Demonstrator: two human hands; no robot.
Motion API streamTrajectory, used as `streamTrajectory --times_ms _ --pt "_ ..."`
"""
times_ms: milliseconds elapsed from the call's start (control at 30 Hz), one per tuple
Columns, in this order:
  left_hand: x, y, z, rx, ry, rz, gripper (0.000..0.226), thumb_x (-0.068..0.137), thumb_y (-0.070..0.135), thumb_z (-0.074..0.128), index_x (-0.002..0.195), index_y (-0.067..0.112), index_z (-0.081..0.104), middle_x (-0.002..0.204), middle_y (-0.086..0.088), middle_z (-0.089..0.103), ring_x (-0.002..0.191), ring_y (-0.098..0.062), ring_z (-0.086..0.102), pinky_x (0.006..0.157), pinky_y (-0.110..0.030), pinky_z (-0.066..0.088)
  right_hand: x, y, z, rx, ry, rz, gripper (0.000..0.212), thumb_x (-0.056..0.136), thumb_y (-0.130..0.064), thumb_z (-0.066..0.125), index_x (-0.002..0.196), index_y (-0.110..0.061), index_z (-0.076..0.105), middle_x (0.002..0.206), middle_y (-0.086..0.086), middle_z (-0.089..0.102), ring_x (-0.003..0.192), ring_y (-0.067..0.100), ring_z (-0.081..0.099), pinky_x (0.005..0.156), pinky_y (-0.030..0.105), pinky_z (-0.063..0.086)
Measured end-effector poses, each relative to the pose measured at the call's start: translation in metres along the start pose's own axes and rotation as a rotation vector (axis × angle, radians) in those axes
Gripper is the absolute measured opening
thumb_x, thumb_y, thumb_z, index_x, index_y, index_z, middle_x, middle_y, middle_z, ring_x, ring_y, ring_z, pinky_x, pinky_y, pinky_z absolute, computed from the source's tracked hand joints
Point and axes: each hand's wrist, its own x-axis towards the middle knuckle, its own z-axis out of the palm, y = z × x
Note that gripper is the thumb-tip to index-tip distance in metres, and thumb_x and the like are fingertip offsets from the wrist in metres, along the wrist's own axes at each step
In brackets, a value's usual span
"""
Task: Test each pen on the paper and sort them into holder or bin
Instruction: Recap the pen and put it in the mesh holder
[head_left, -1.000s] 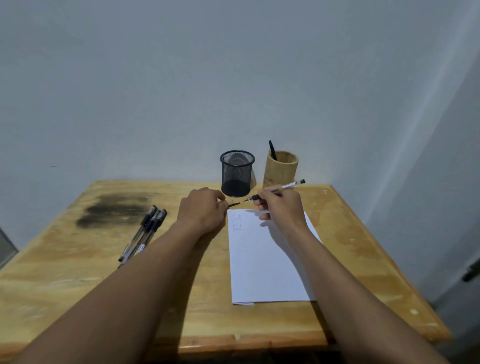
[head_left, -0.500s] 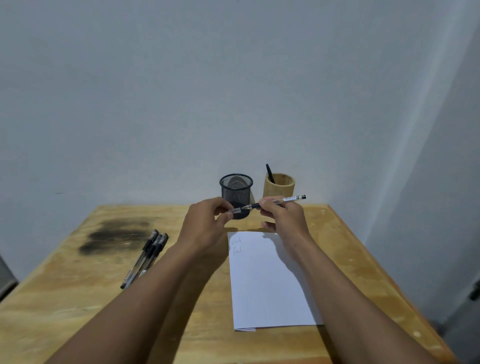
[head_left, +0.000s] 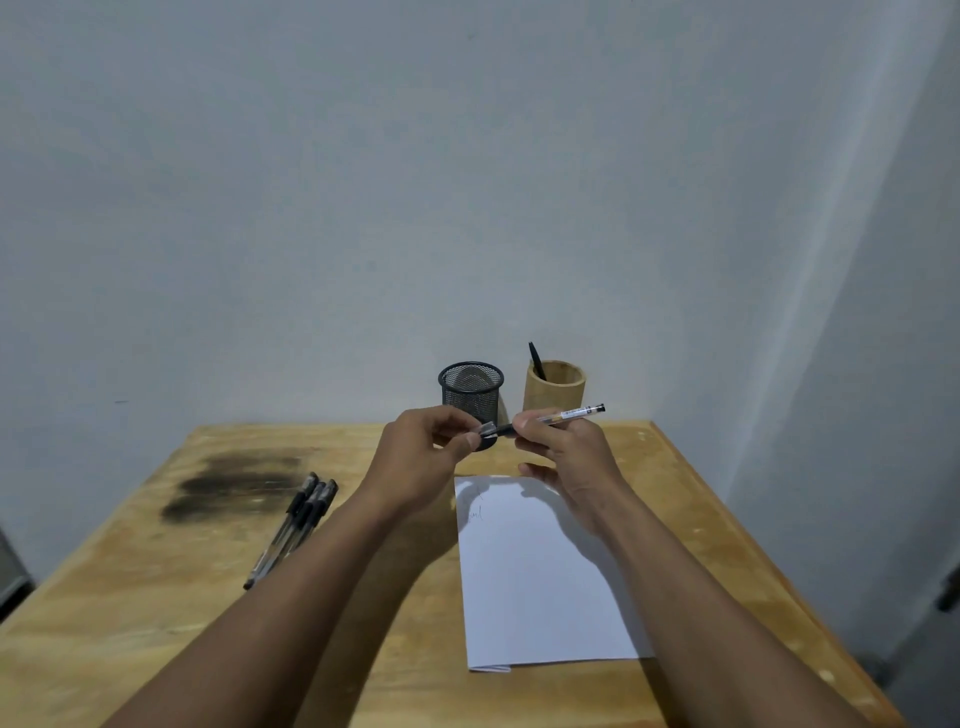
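Observation:
My right hand (head_left: 563, 449) grips a clear-barrelled pen (head_left: 566, 415) held level above the table, its tip pointing left. My left hand (head_left: 423, 457) pinches the pen's cap (head_left: 487, 428) right at that tip. Below the hands lies a white sheet of paper (head_left: 540, 582) with faint scribbles near its top left corner. Behind the hands stand a black mesh cup (head_left: 471, 387) and a bamboo cup (head_left: 554, 392) with one dark pen (head_left: 536, 359) sticking out. Several black-capped pens (head_left: 293, 525) lie together on the table to the left.
The wooden table (head_left: 156, 597) carries a dark smudged stain (head_left: 234, 483) at its back left. A plain wall rises right behind the two cups, and the table's right edge runs close to the paper.
Both hands have risen off the paper. The left hand's cap, apart from the pen tip a second ago, now meets the tip. The view has tilted upward.

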Motion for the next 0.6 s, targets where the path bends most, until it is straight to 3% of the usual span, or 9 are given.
streamTrajectory --times_ms 100,200,367,467,600 --pt "0.002 0.001 -0.004 0.017 0.038 -0.004 0.008 0.087 0.019 0.072 0.085 0.026 0.074 0.081 0.012 0.075 0.076 0.005 0.065 0.068 -0.009 0.047 0.002 -0.008 -0.002 0.048 0.074 -0.052 0.002 0.088 -0.014 0.073 0.086 -0.014 0.073 0.075 0.0 0.07 0.073 0.013 0.062 0.064 0.028 0.053" --pt "0.005 0.001 -0.01 0.04 0.054 -0.013 0.007 0.088 0.019 0.072 0.086 0.025 0.075 0.082 0.01 0.075 0.074 0.004 0.065 0.066 -0.009 0.046 0.004 -0.019 -0.009 0.104 0.102 -0.047 0.007 0.089 -0.012 0.072 0.082 -0.014 0.072 0.082 0.008 0.065 0.078 0.017 0.058 0.058 0.024 0.052" --pt "0.004 0.002 -0.006 0.029 0.009 -0.008 0.007 0.087 0.019 0.072 0.086 0.025 0.075 0.081 0.01 0.076 0.077 0.001 0.068 0.069 -0.013 0.049 0.001 -0.016 -0.007 0.055 0.009 -0.022 0.003 0.089 -0.014 0.072 0.088 -0.016 0.07 0.078 0.002 0.067 0.073 0.014 0.06 0.064 0.027 0.053" --pt "0.004 0.003 -0.004 -0.006 -0.007 -0.003 0.006 0.088 0.019 0.072 0.087 0.024 0.075 0.082 0.01 0.076 0.078 -0.001 0.069 0.073 -0.017 0.05 0.0 -0.013 -0.005 0.024 0.003 -0.025 0.003 0.089 -0.015 0.072 0.092 -0.014 0.072 0.086 0.003 0.074 0.079 0.011 0.067 0.066 0.029 0.054" --pt "0.004 0.003 -0.003 -0.078 -0.033 -0.017 0.006 0.089 0.018 0.071 0.089 0.021 0.076 0.085 0.007 0.077 0.083 -0.005 0.071 0.08 -0.025 0.053 -0.004 -0.012 -0.001 0.036 -0.029 -0.007 0.004 0.089 -0.015 0.073 0.092 -0.013 0.072 0.079 -0.002 0.074 0.081 0.01 0.068 0.068 0.032 0.054"
